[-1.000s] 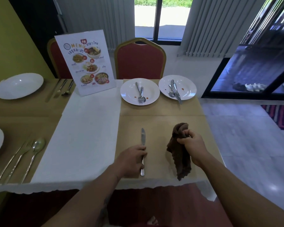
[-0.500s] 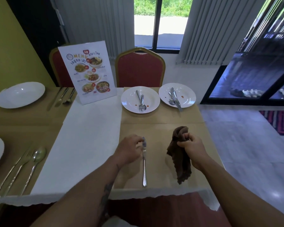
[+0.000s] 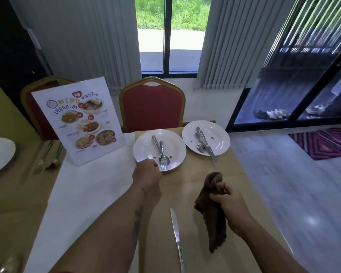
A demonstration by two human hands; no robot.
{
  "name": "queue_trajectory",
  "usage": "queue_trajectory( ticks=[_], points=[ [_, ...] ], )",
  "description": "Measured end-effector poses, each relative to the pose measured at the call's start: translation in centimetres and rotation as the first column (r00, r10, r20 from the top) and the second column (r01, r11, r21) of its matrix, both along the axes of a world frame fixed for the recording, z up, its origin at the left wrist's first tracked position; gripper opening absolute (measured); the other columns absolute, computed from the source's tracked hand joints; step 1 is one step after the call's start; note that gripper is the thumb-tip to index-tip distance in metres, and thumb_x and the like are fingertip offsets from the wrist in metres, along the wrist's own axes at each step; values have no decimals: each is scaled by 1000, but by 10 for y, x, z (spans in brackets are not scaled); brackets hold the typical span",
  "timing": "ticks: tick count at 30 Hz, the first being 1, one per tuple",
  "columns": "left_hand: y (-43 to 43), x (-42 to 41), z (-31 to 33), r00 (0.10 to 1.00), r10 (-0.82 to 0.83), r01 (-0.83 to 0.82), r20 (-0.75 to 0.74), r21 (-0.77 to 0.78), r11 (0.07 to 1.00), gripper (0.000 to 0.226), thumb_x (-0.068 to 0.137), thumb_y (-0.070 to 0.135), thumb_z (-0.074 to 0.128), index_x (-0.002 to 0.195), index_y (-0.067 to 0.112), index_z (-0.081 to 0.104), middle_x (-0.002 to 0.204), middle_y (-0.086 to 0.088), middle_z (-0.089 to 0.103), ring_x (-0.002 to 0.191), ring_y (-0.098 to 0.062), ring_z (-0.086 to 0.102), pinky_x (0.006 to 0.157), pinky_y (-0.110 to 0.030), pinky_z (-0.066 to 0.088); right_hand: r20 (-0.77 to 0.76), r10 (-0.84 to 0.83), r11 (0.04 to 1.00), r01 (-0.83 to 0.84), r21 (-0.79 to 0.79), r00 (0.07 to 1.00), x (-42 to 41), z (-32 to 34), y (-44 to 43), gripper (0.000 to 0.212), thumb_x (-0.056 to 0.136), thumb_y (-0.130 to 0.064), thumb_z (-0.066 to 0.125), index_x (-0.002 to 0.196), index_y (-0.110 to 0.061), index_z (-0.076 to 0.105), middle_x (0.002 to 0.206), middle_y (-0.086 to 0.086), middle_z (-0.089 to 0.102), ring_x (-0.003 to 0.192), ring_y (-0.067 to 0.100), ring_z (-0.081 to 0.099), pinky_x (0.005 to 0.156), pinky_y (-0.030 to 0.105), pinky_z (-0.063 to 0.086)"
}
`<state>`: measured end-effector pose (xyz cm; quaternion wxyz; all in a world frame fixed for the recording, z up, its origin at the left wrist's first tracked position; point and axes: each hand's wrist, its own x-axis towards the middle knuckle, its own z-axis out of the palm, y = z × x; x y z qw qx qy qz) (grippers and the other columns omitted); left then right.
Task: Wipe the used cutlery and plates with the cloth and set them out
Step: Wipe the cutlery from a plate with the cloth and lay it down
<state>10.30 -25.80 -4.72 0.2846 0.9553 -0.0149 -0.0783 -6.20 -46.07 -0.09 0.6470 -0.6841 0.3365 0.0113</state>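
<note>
At table's far side, our left hand (image 3: 147, 173) curls on near plate (image 3: 159, 149) rim, fork (image 3: 162, 154) loose on top. Right hand (image 3: 227, 201) clenches cloth (image 3: 212, 211). Knife (image 3: 176, 231) lies close by us. Risk: we tilt plate, fork slides off; sauce smears table (image 3: 197, 180).

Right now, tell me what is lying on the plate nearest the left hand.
On the plate: a fork crossing another utensil, plus red sauce spots. The left hand covers its near rim.
</note>
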Motion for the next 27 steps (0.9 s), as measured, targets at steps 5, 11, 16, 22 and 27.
queue_trajectory(
  ticks=[5, 11, 16, 22, 27],
  points=[
    [-19, 28, -18, 999, -8, 2, 41, 129, 992, 25, 90, 33, 55, 92, 15, 71, 88, -3, 67, 80, -23, 59, 73, -36, 54, -9, -87, 996, 87, 6, 996, 20, -1, -5, 16, 91, 6, 61, 101, -4, 68, 94, 18, 76, 85, 35, 73, 69, 39, 59],
    [-28, 49, -27, 1000, -21, 24, -17, 206, 978, 35, 85, 46, 52, 94, 17, 69, 94, -3, 67, 88, -25, 61, 85, -42, 51, -48, -141, 990, 140, -29, 989, 31, -3, -7, 15, 92, 4, 61, 101, -6, 68, 93, 15, 75, 85, 33, 73, 69, 41, 60],
    [-28, 51, -19, 992, 71, -62, -108, 86, 994, 35, 82, 46, 56, 91, 14, 67, 89, -4, 67, 83, -25, 62, 81, -37, 53, -45, -159, 987, 158, -35, 986, 29, -7, -10, 15, 92, 4, 61, 100, -5, 68, 92, 18, 76, 84, 35, 74, 76, 48, 62],
    [-29, 47, 1, 939, 174, -234, -297, -178, 956, 32, 90, 30, 66, 108, 4, 65, 97, -9, 66, 86, -26, 63, 69, -29, 47, -8, -127, 992, 126, -2, 992, 24, -4, -7, 16, 90, 5, 62, 98, -7, 69, 92, 16, 77, 85, 34, 74, 73, 42, 60],
    [-26, 12, 19, 967, -76, -23, -245, -381, 924, 19, 94, 22, 61, 100, 7, 71, 100, -9, 70, 94, -25, 63, 83, -33, 49, 74, -17, 997, 11, 75, 997, 20, 10, 0, 23, 87, 11, 60, 81, -10, 66, 88, 18, 74, 88, 39, 70, 87, 53, 59]
  ],
)
